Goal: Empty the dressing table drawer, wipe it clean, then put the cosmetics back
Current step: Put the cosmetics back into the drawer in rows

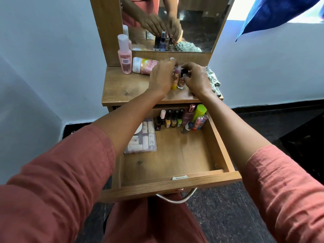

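Wooden worktop (122, 88) beneath the mirror (192, 23) carries small upright nail-polish bottles (181, 84); left grip (162, 78) and right grip (196, 79) both clasp them, the open wooden drawer (175, 155) lying below, toward the person.

Matt wood drawer (217, 142), shiny metal handle (177, 199), woven cloth (213, 79)

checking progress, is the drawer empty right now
No, the drawer holds a row of nail polish bottles at its back and a clear pouch on the left.
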`<state>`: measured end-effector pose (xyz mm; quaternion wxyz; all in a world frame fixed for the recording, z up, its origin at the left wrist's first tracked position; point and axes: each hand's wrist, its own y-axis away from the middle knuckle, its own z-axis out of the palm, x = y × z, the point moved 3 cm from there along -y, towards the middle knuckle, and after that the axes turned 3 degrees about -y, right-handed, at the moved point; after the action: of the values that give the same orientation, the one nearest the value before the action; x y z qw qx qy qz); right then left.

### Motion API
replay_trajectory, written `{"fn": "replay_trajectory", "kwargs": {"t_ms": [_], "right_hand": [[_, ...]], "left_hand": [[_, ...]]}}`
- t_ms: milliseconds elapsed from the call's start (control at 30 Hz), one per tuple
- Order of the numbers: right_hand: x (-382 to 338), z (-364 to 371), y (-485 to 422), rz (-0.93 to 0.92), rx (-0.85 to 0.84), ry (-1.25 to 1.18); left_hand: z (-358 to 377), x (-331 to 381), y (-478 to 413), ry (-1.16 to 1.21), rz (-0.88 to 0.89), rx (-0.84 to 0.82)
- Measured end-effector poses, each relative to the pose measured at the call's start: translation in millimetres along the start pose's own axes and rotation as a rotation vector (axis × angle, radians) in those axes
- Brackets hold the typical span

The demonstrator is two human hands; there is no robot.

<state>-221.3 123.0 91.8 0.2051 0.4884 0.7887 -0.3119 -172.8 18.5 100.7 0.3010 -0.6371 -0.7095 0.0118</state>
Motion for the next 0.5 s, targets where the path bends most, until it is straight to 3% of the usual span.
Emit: {"fn": "replay_trajectory", "kwargs": {"t_ms": [500], "right_hand": [[2.4, 1.2, 0.0, -0.014, -0.040, 0.013]], "left_hand": [[-1.2, -1.7, 0.4, 0.040, -0.027, -0.010]]}}
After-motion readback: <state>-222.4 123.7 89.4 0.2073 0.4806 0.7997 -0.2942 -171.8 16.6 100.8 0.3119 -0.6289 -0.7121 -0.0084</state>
